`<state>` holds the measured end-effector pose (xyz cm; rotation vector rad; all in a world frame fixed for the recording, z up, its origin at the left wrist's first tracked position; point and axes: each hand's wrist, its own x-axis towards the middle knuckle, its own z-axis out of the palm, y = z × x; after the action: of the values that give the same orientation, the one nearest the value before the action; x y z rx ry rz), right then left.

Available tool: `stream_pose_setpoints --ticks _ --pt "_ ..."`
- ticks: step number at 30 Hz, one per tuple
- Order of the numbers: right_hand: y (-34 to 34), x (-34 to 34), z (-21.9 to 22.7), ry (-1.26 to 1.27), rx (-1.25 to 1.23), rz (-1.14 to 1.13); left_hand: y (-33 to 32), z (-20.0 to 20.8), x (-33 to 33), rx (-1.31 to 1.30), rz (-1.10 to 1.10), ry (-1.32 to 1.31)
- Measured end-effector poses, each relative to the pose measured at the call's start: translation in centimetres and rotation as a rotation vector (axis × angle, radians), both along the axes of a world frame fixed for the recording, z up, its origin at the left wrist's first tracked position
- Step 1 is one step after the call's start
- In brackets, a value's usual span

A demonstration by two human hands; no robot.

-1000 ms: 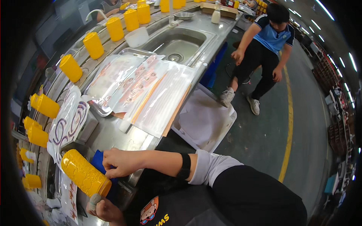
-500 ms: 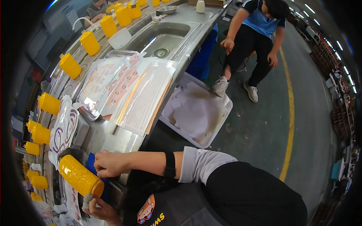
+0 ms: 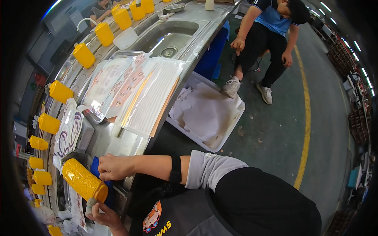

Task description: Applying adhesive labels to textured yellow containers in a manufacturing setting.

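Note:
A glossy yellow jar [image 3: 83, 179] with a raised pattern lies tilted at the lower left, in front of me. At its lower right end, my left hand [image 3: 105, 215] pinches a small rounded greyish piece [image 3: 90, 205] that touches the jar's end. Beside the jar's upper side is my right hand [image 3: 116, 167], with its fingers curled together. Whatever those fingertips hold is hidden. Blue cloth [image 3: 94, 166] shows between the right hand and the jar, partly covered by both.
Yellow jars [image 3: 61, 91] stand in a row on a slatted conveyor at the left. Printed transfer sheets [image 3: 130, 94] cover the steel counter beside a sink [image 3: 173, 37]. A white bin [image 3: 214, 147] with paper scraps is on the floor near a seated person [image 3: 271, 23].
The row of yellow jars has shifted along the conveyor, up and to the right in the picture. Both hands and the tilted jar stay almost in the same place.

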<state>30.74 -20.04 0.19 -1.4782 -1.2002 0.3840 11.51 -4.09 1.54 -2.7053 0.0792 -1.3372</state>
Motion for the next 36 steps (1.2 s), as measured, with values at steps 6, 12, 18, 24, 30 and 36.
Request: stream_pose_setpoints --ticks 6,12,18,24,30,36 --pt "-0.4 0.2 0.3 -0.068 0.029 0.023 -0.4 0.1 0.2 0.011 -0.007 0.006" --pt "-0.4 0.6 0.4 -0.043 -0.007 0.071 -0.1 -0.5 0.0 -0.019 -0.009 0.001" --pt "-0.2 0.1 0.0 0.018 0.024 -0.023 -0.3 0.1 0.2 0.053 0.028 -0.001" --pt "0.3 0.6 -0.1 -0.038 0.101 0.068 -2.2 1.6 -0.3 -0.06 0.023 0.028" --pt "-2.8 1.2 1.2 0.106 -0.059 0.148 -3.5 1.1 -0.4 -0.267 -0.053 -0.002" --pt "-3.0 1.4 3.6 0.252 -0.128 0.282 -3.6 1.8 -1.3 -0.38 -0.067 -0.03"
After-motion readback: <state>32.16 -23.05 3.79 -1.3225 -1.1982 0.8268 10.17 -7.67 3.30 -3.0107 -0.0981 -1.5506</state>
